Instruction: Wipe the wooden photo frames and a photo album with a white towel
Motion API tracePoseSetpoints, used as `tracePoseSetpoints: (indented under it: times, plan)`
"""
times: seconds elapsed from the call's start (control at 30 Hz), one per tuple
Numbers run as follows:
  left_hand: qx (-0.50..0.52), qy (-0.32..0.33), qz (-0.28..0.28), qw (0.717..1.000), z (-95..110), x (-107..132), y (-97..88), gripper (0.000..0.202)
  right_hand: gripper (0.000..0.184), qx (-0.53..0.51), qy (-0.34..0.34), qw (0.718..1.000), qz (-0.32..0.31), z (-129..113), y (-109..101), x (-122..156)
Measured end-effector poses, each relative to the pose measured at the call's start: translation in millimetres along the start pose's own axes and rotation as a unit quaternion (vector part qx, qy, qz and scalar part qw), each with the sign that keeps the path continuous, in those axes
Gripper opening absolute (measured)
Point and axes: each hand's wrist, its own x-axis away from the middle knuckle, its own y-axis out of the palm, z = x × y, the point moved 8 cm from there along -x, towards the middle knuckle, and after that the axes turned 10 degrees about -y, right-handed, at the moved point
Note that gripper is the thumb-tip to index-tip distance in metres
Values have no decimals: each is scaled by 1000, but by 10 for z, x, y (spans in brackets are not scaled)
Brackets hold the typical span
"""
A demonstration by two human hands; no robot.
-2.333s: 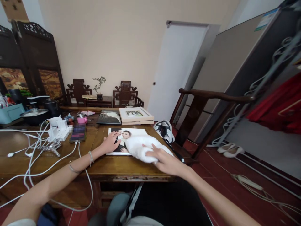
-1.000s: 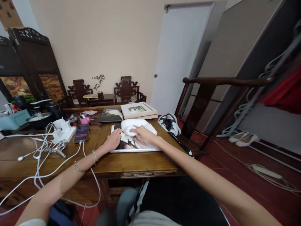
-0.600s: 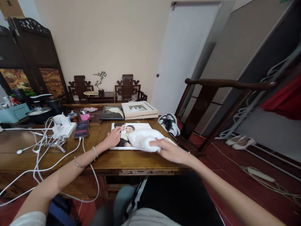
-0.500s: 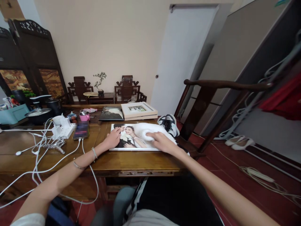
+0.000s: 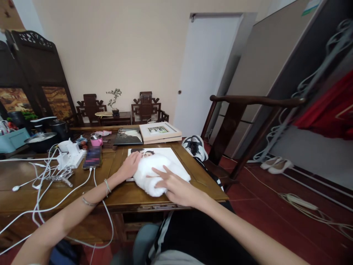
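A white-edged photo panel (image 5: 179,162) with a printed portrait of a couple lies flat on the wooden table. On top of it is a bunched, fluffy white cloth (image 5: 146,171), which covers much of the picture and overhangs its near edge. My right hand (image 5: 176,187) presses on this cloth and holds it, some fingers spread across the top and others sunk into the pile. Resting at the panel's left side, my left hand (image 5: 131,165) is open with its fingers flat, close against the cloth's left edge.
Behind the panel lie a dark picture (image 5: 128,136) and stacked pale frames (image 5: 160,131). To the left are a phone (image 5: 92,157), tangled white cables (image 5: 44,184), a power strip (image 5: 73,156) and a pink cup (image 5: 96,140). Sneakers (image 5: 195,147) and a wooden chair (image 5: 231,121) stand right.
My right hand has brought the white cloth left and toward me across the panel, covering more of the portrait. My left hand stays at the panel's left side. The view has shifted slightly.
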Motion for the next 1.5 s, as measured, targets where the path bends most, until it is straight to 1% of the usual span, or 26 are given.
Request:
tracePoseSetpoints:
  times: [0.07,0.13,0.2,0.27,0.33,0.4,0.53,0.6,0.63,0.67,0.73,0.9,0.97,1.03,1.07,1.2,1.27,1.3,1.33,1.4,1.5]
  plan:
    - [-29,-3,-41,999,-16,22,106,48,55,-3,35,999,30,195,-82,207]
    - [-44,1,-60,997,-29,33,160,49,52,10,86,995,46,491,-154,340]
    - [-52,8,-64,997,-36,30,177,48,50,37,149,987,43,825,-206,376]
    - [-58,9,-66,996,-54,15,182,46,50,66,209,975,38,1118,-252,301]
    - [-62,9,-66,996,-70,-4,187,45,52,76,239,967,34,1303,-273,95]
    - [-63,11,-62,996,-83,-22,187,44,51,66,234,970,29,1369,-254,-222]
    - [-62,10,-43,997,-114,-47,163,41,47,28,178,983,25,1288,-147,-902]
    - [-59,9,-38,997,-127,-52,153,39,49,16,159,987,29,1250,-103,-1096]
    - [-56,8,-39,998,-133,-53,151,39,51,13,155,987,32,1253,-91,-1128]
    - [-54,8,-40,998,-138,-54,151,39,52,12,154,987,34,1275,-88,-1115]
    - [-49,6,-43,998,-146,-55,154,41,54,13,160,986,38,1370,-112,-964]
    - [-44,1,-43,998,-140,-42,144,43,56,46,205,976,60,1694,-291,-221]
    - [-42,-1,-38,998,-125,-32,128,44,56,56,219,972,57,1694,-303,60]
    - [-43,-6,-35,998,-118,-24,122,45,55,64,207,975,43,1521,-253,287]
    - [-44,-9,-36,998,-118,-20,125,45,54,64,192,979,36,1372,-217,386]
    - [-49,-19,-45,998,-145,-16,163,43,53,33,122,992,21,624,-123,731]
    - [-52,-24,-47,997,-170,-20,180,43,53,20,98,995,9,366,-127,835]
    - [-55,-25,-50,997,-179,-22,187,43,52,18,92,996,3,309,-138,855]
    - [-58,-25,-53,997,-183,-24,194,43,52,20,90,996,0,308,-153,850]
    - [-66,-18,-59,996,-174,-26,198,43,52,30,93,995,4,455,-192,762]
    - [-73,-14,-66,995,-137,-23,183,43,49,47,96,994,21,900,-228,464]
